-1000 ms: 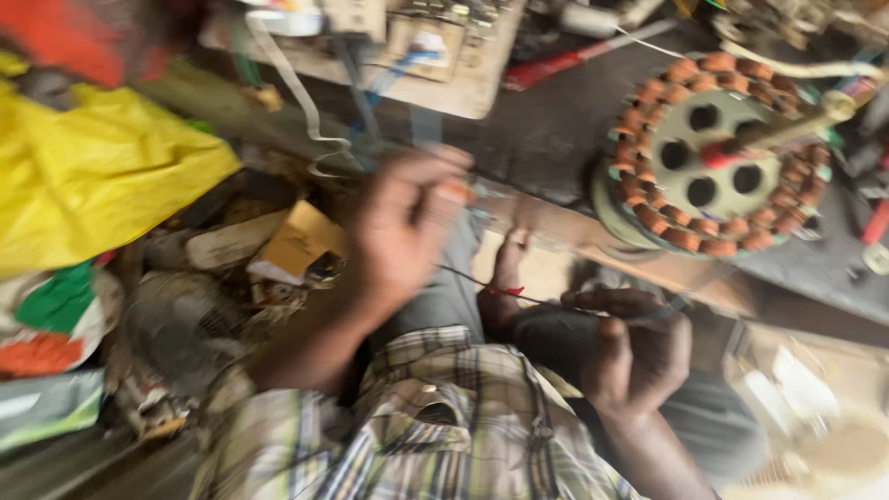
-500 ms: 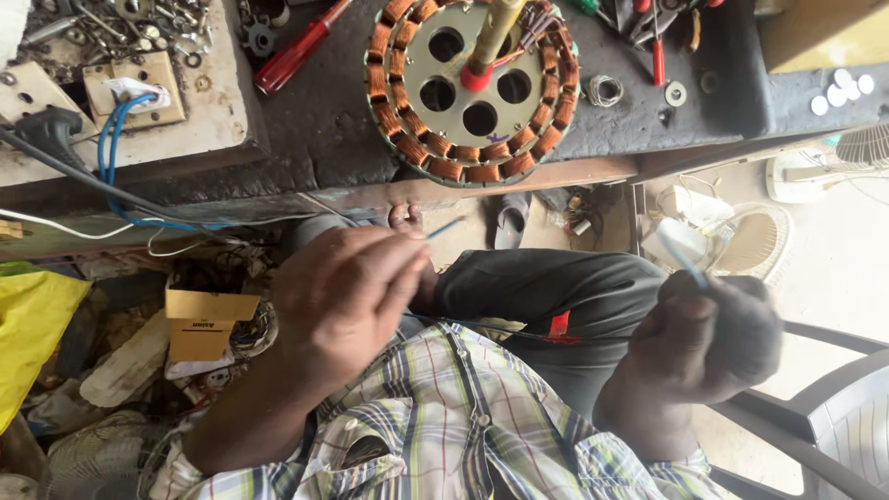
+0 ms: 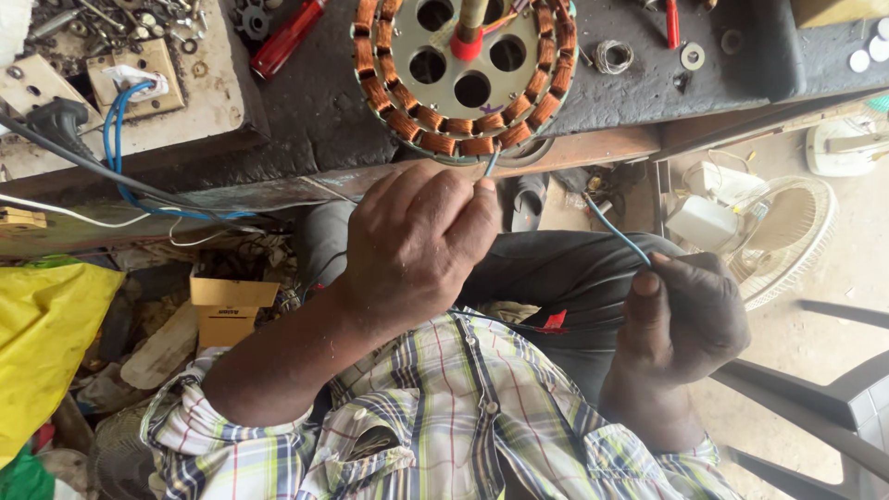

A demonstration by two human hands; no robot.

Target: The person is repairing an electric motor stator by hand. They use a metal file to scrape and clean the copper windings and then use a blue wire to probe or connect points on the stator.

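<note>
A round fan motor stator (image 3: 463, 79) with copper-wound coils lies on the dark workbench (image 3: 306, 120). A thin blue wire (image 3: 611, 227) runs from the stator's near rim down to my lap. My left hand (image 3: 417, 241) pinches the wire's upper end just below the stator. My right hand (image 3: 685, 315) is closed on the lower end of the same wire, thumb on top. A red-handled tool (image 3: 470, 28) stands in the stator's middle.
A red screwdriver (image 3: 287, 39), loose washers and a wired socket board (image 3: 139, 74) lie on the bench. A yellow bag (image 3: 46, 333) and a small cardboard box (image 3: 227, 310) sit at my left. A fan guard (image 3: 787, 236) and dark plastic chair (image 3: 815, 389) stand at right.
The view has swung so the stator sits top centre. My left hand has risen to the stator's rim, and the blue wire is now stretched between both hands.
</note>
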